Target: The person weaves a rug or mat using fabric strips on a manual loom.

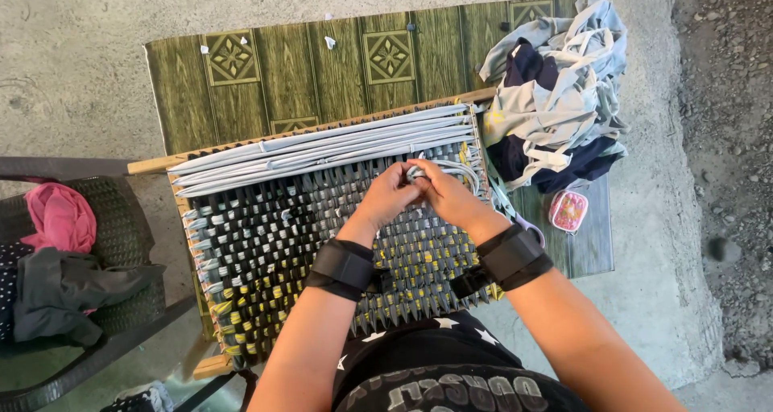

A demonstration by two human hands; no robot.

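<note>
1. Weaving frame [266, 243] on green table [266, 74]; cloth scrap pile [555, 90] just right of frame, pink box [568, 210] by its right edge.
2. Chair w/ clothes [72, 275] left of frame.
3. Left hand [389, 193] & right hand [444, 193] touching over frame's upper right, fingers pinched on grey strip [419, 171]; wrists strapped.

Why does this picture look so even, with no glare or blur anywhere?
Head view: soft daylight, so only faint shadows lie under the hands, left hand and right hand, on the woven mat. The cloth pile and the strips look sharp. Edges bend slightly near the corners; no glare shows.
</note>
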